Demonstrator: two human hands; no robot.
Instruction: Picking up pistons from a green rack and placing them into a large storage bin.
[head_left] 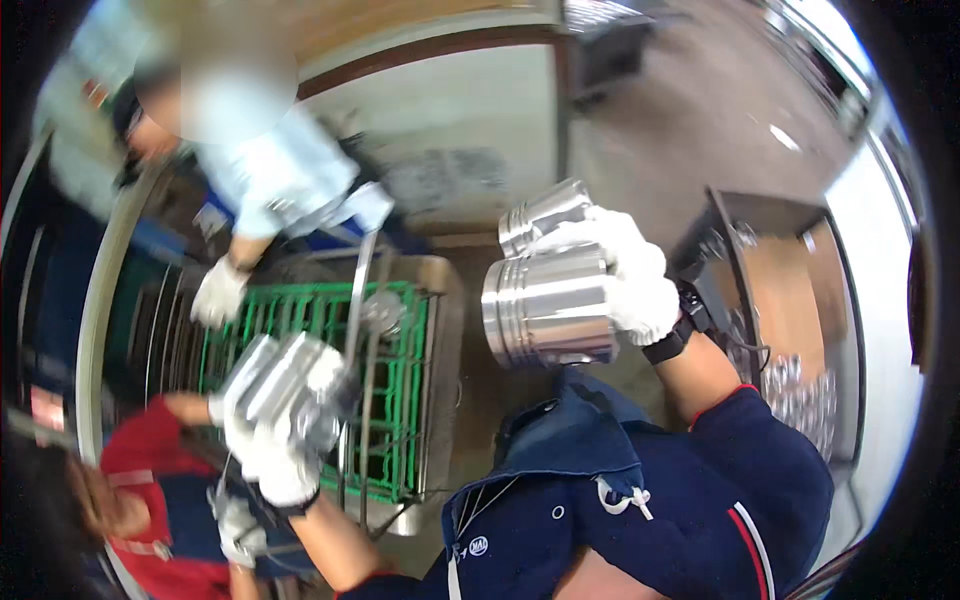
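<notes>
The right hand (640, 282) holds pistons (548, 310) (two, shiny).

At left, a green rack (411, 400) sits within a grey-edged stand (446, 330), a blurred round part (382, 312) over its grid. At right, a dark-rimmed bin (733, 255) holds a brown sheet (785, 295) and clustered metal parts (803, 402).

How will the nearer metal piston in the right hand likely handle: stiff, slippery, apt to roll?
Likely stiff: the piston looks metal, with crisp grooves near one end. Possibly slippery: its surface gleams, though the white glove on the right hand may help the grip. Probably apt to roll if laid on its side, since it looks round.
</notes>
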